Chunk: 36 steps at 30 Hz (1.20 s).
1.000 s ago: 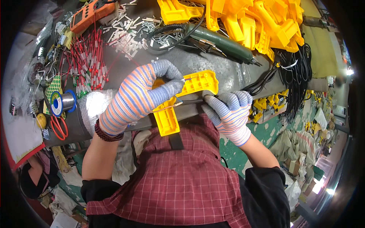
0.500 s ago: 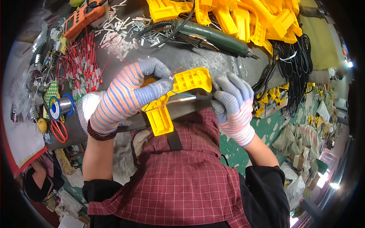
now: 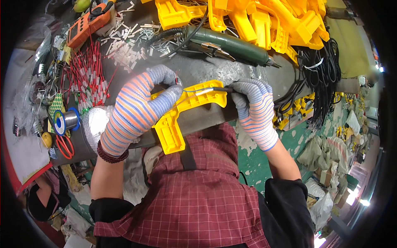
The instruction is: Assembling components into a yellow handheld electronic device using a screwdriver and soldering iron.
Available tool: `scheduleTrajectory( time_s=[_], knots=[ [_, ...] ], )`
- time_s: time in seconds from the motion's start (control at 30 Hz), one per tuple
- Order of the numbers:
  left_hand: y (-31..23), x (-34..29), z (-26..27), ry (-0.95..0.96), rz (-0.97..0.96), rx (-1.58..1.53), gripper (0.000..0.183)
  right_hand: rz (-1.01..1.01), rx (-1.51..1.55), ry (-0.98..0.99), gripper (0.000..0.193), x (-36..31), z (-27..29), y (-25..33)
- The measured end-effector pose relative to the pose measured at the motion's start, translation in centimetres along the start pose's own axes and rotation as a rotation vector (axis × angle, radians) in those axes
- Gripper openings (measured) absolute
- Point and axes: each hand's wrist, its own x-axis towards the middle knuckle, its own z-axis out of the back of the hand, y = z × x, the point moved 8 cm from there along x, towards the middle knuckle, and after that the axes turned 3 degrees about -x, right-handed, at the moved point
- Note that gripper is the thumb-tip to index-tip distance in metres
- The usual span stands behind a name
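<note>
My left hand [image 3: 138, 105], in a striped knit glove, is closed around a yellow plastic housing half [image 3: 171, 138], its ribbed inner side showing. The piece is bent, with a short leg pointing down and a long arm reaching right. Between my left thumb and forefinger stick up thin wire ends. On the right, my right hand [image 3: 254, 109], gloved alike, pinches a black cable [image 3: 223, 89]. Thin wires [image 3: 196, 96] run from the cable's stripped end across the housing arm toward my left fingertips. My left fingers hide part of the housing.
Ahead lie a green electric screwdriver [image 3: 231, 45], yellow housings [image 3: 264, 25] and white sleeves [image 3: 124, 49]. Red-wired parts [image 3: 89, 70], a solder spool [image 3: 66, 121] and an orange meter [image 3: 89, 25] sit left. Black cables [image 3: 324, 70] hang right. Another person's arm [image 3: 43, 190] shows lower left.
My right hand has brought the black cable end up from below the housing's arm to over it. The housing's lower leg has shifted slightly down and left.
</note>
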Motion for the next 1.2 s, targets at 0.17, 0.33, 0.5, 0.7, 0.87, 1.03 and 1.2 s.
scheduleTrajectory(
  time_s=[0.17, 0.33, 0.5, 0.7, 0.87, 1.03, 1.2],
  knots=[
    [0.3, 0.1, 0.5, -0.074, -0.014, 0.048, 0.017, 0.006, -0.068, 0.019, 0.027, -0.1, -0.8, -0.3],
    [-0.4, -0.4, 0.9, -0.077, -0.007, 0.049, 0.016, 0.083, -0.038, 0.058, 0.032, 0.3, -0.6, 0.6],
    [-2.7, -2.4, 3.6, -0.227, -0.11, 0.016, 0.015, 0.078, -0.089, 0.052, 0.042, 0.4, -0.4, 1.1],
    [0.3, -9.5, 7.0, -0.69, -0.32, 0.038, 0.018, 0.104, -0.031, -0.003, 0.043, 1.1, 1.0, 2.7],
    [-0.2, -10.3, 3.9, -0.634, -0.333, 0.42, 0.019, 0.266, 0.029, 0.009, 0.039, 4.4, 1.8, 8.0],
    [0.4, -9.1, 3.3, -0.638, -0.318, 0.483, 0.021, 0.474, -0.024, 0.031, 0.033, 8.2, 0.0, 13.9],
    [0.9, -9.1, 3.2, -0.641, -0.363, 0.421, 0.025, 0.679, -0.059, 0.156, 0.02, 9.3, -2.5, 15.7]
  ],
)
